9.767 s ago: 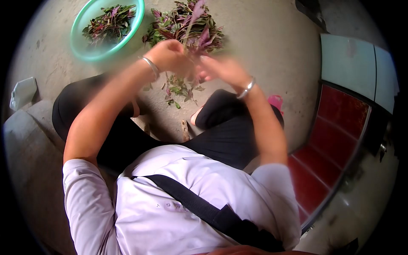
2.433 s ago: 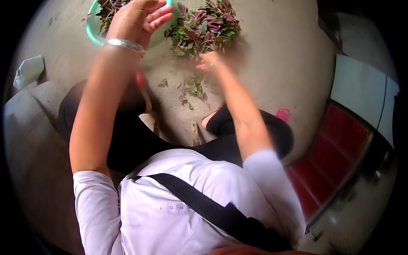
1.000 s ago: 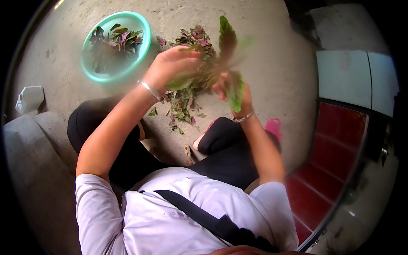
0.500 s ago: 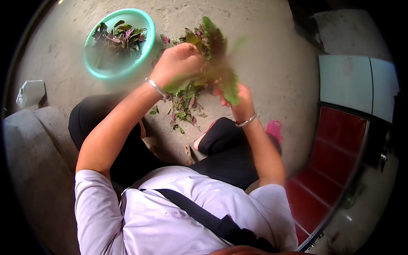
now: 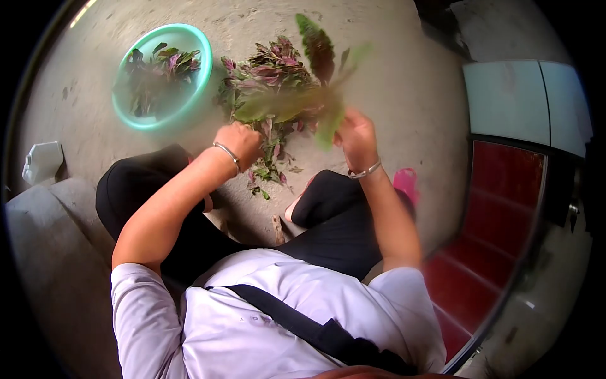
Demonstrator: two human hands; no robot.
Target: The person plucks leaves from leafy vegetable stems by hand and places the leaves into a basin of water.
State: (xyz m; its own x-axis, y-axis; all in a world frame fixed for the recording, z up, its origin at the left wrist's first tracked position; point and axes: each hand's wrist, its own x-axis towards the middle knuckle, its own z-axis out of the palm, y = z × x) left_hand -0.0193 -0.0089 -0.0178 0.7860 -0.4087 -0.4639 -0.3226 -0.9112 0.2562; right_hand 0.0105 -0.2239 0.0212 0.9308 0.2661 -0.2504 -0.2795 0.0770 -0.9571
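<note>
My right hand (image 5: 358, 139) is closed on a leafy stem (image 5: 319, 95), whose big green and purple leaves spread out in front of it, partly blurred. My left hand (image 5: 240, 146) is lower and to the left, fingers closed, beside small leaf scraps (image 5: 268, 172) on the floor; whatever it may hold is hidden. Beyond the hands lies a pile of purple-green leaves (image 5: 271, 66), partly covered by the stem's leaves. At the upper left a light green basin (image 5: 206, 79) holds more leafy greens (image 5: 167, 66).
A pink object (image 5: 406, 183) lies by my right knee. A whitish plastic container (image 5: 43, 162) is at the far left. Red tiles (image 5: 495, 218) and pale panels (image 5: 508, 101) line the right side. A small piece of wood (image 5: 278, 230) is between my legs.
My left hand has moved away from the leafy stem, down toward the scraps. My right hand still grips the stem. The leaf pile shows more fully now, and the view has shifted slightly.
</note>
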